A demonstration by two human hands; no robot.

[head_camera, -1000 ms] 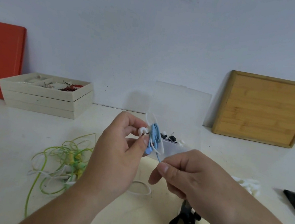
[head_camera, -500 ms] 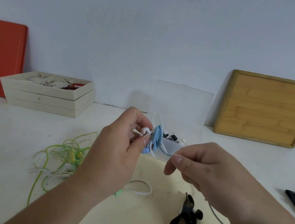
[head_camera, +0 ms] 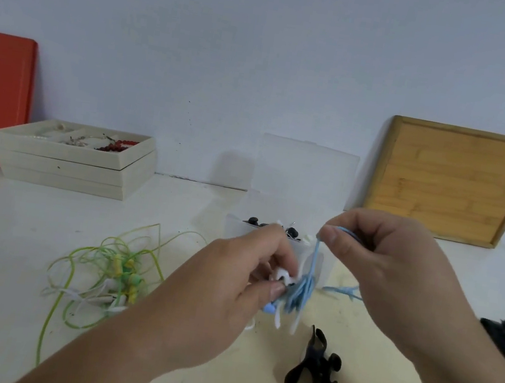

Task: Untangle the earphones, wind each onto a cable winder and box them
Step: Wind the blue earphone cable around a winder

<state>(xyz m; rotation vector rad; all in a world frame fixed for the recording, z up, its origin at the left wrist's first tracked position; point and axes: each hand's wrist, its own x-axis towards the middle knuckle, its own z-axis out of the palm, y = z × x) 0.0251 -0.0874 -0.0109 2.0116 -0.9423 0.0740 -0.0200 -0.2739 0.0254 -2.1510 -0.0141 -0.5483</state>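
Blue earphone cable (head_camera: 302, 292) is bunching around a white winder (head_camera: 282, 276) at the centre of the frame, just in front of the clear box (head_camera: 235, 226). The left hand (head_camera: 231, 285) is pinching the winder between thumb and curled fingers. The right hand (head_camera: 390, 262), up and to the right, is pinching one strand taut. A green tangle (head_camera: 122, 273) is lying on the counter (head_camera: 11, 238) at lower left.

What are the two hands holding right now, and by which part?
The left hand grips the white cable winder at its upper end; the right hand pinches the blue earphone cable by its free strand, above the winder.
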